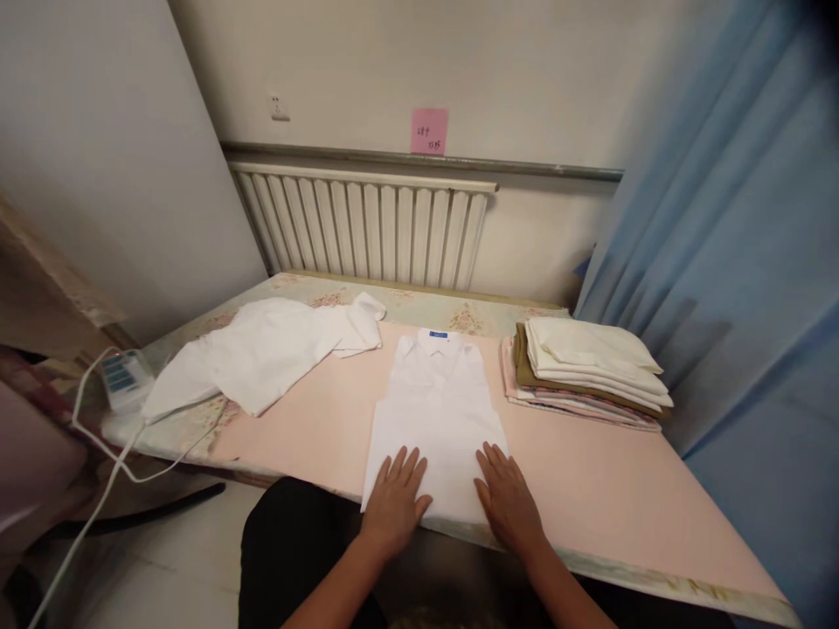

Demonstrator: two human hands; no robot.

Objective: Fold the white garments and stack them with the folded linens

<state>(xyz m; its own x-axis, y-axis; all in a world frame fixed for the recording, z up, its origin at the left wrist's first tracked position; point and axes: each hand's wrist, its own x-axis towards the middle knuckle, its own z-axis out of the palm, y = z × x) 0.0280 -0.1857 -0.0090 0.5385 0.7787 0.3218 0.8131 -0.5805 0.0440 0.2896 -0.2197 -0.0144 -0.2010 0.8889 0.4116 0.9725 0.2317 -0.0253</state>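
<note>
Left hand (395, 502) and right hand (509, 498) lie palm down, spread and gripping nothing, about equally near, on the bottom end of the white shirt (438, 424), whose long axis runs toward twelve o'clock across the pink cloth (603, 489).

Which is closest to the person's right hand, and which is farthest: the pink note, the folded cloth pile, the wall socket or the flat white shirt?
From the right hand, in the head view:
1. Flat white shirt: right under the fingers.
2. Folded cloth pile: on the table, farther right.
3. Pink note: up on the wall.
4. Wall socket: on the wall, left of the note.
</note>
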